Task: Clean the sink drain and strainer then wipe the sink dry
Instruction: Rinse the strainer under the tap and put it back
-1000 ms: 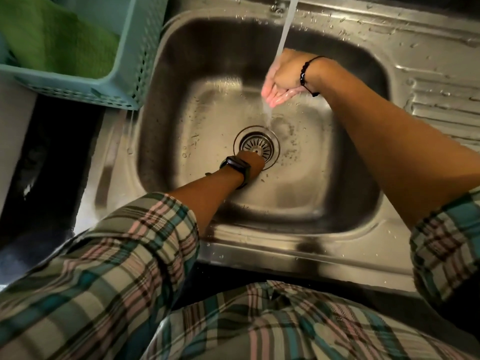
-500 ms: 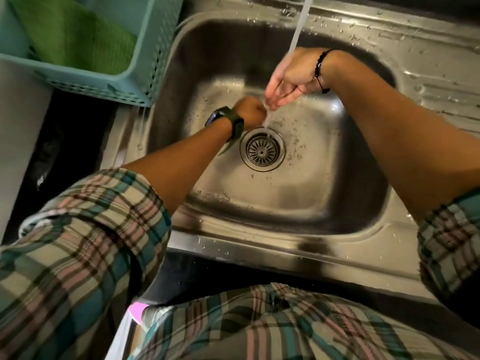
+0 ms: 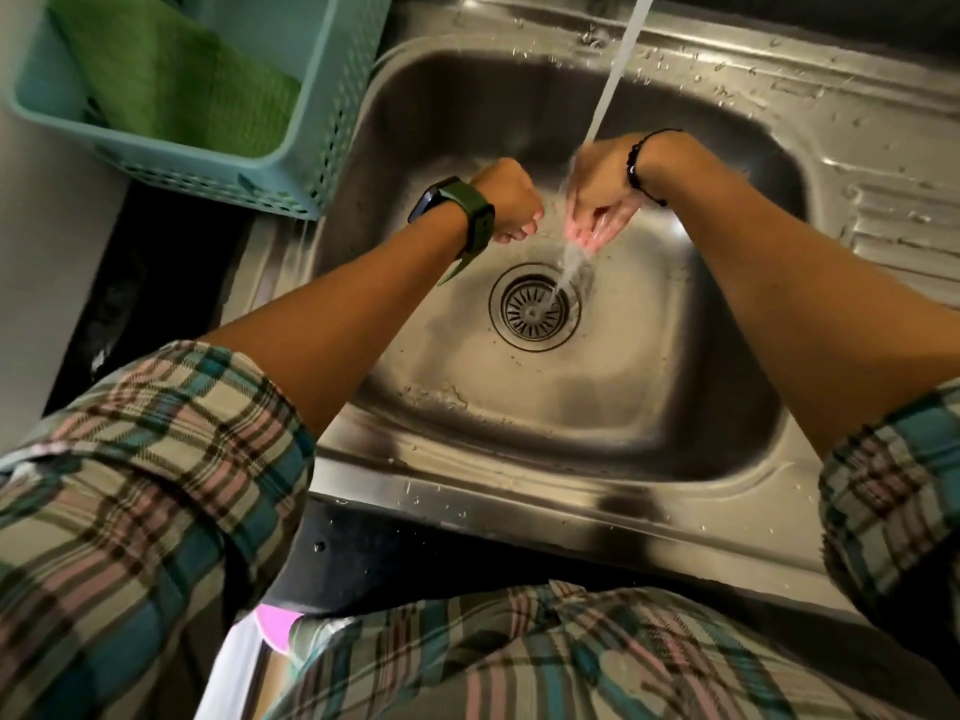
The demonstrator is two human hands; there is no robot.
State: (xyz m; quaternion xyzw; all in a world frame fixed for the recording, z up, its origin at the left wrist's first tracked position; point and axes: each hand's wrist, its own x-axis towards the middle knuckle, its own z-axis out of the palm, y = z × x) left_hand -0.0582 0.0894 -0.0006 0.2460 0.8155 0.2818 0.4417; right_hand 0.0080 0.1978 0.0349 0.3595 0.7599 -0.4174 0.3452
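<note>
A stainless steel sink [image 3: 597, 449] fills the middle of the view, with its round strainer [image 3: 535, 307] seated in the drain. A stream of tap water [image 3: 608, 90] falls from above onto my right hand [image 3: 597, 200], which is open with fingers pointing down, and runs off onto the strainer. My left hand [image 3: 511, 200], with a green watch on the wrist, is curled into a loose fist just left of the stream, above the drain. Whether it holds anything is hidden.
A teal plastic basket [image 3: 317, 122] with a green cloth [image 3: 171, 80] inside stands on the counter left of the sink. The ribbed draining board [image 3: 904, 200] lies to the right. Water drops dot the rim.
My left hand has risen from the strainer to beside the water stream. My right hand stays under the stream. The camera has shifted a little to the left.
</note>
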